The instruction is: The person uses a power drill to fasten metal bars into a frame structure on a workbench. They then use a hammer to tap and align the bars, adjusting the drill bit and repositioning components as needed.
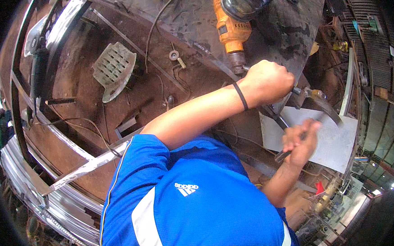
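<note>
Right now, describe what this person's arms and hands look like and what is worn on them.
Both hands are bare, no gloves. The left hand has a thin black band around its wrist, and that forearm is uncovered up to a short blue sleeve edged with a thin yellow line. The right hand is blurred; its forearm is uncovered too, with no band visible. The blue shirt carries white side panels.

orange drill (231,31), grey metal sheet (335,140), blue shirt (201,200) with white stripes
</note>
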Demonstrator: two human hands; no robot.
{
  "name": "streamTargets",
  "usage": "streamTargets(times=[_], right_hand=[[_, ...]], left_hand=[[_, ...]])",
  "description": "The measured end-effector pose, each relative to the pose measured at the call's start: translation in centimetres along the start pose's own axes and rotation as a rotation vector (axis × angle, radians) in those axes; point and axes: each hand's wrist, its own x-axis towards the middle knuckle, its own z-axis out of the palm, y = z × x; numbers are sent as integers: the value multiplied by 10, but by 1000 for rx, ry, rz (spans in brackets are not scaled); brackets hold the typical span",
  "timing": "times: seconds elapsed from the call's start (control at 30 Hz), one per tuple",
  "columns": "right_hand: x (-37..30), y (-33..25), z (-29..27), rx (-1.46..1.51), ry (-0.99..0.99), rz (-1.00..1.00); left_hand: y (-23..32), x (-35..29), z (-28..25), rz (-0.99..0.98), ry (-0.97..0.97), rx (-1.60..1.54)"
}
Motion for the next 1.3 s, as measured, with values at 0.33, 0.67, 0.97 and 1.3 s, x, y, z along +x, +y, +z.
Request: streamTargets(times=[0.33, 0.67, 0.97, 1.3], right_hand=[[2, 3, 15, -205, -102, 121], [10, -8, 4, -79, -18, 76], [11, -15, 16, -117, -39, -9], [7, -10, 11, -82, -4, -123]], left_hand=[[-2, -1, 1, -26, 56, 13], [-1, -4, -10, -48, 92, 4], [-6, -10, -19, -21, 121, -10], [-10, -16, -15, -18, 129, -3]])
